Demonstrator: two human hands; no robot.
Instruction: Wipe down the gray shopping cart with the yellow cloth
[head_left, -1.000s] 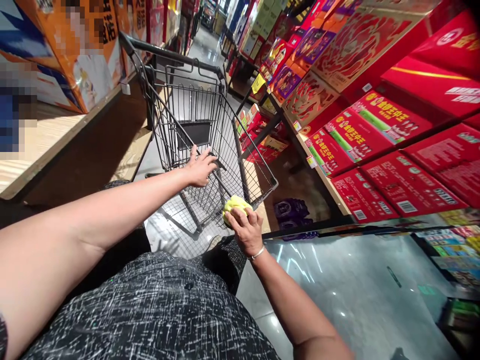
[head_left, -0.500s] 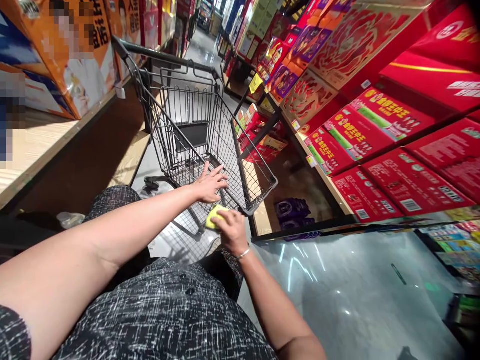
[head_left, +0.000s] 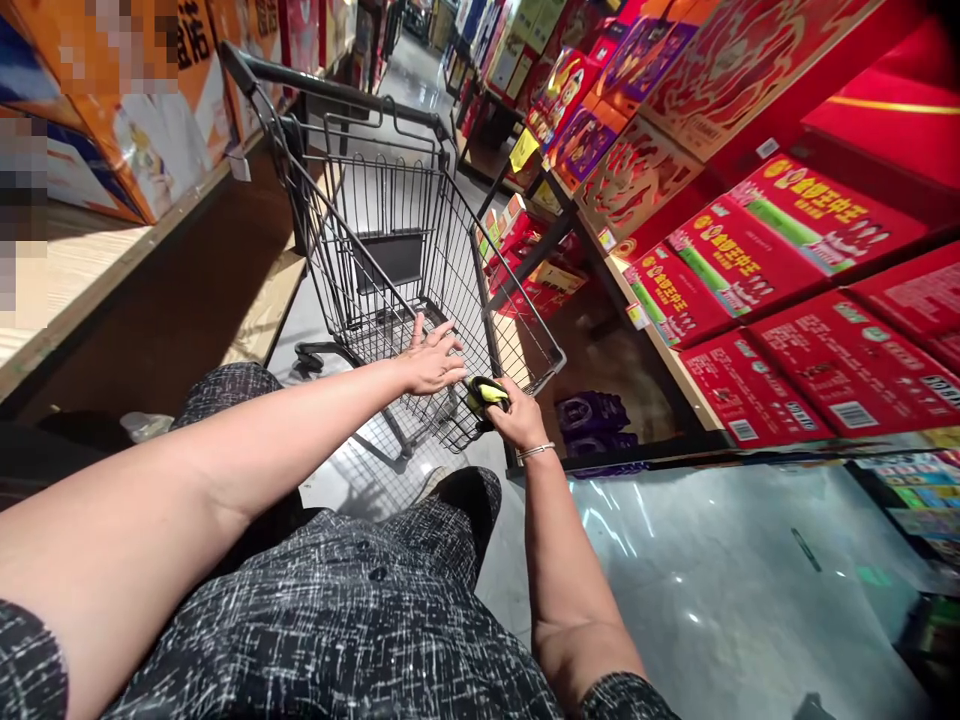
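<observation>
A dark wire shopping cart stands in the aisle in front of me. My left hand rests flat on the cart's near wire rim, fingers stretched out. Just to its right, my right hand is closed on a yellow cloth and presses it against the cart's near lower corner. A thin bracelet circles my right wrist. My dark patterned clothing fills the bottom of the view.
Shelves of red boxes line the right side, with more packs on the low shelf. A wooden shelf with orange boxes runs along the left. The glossy floor stretches right and ahead down the aisle.
My right hand has carried the yellow cloth along the cart's near edge, ending up and right at the corner. My left hand slid slightly along the rim. The cart appears slightly shifted.
</observation>
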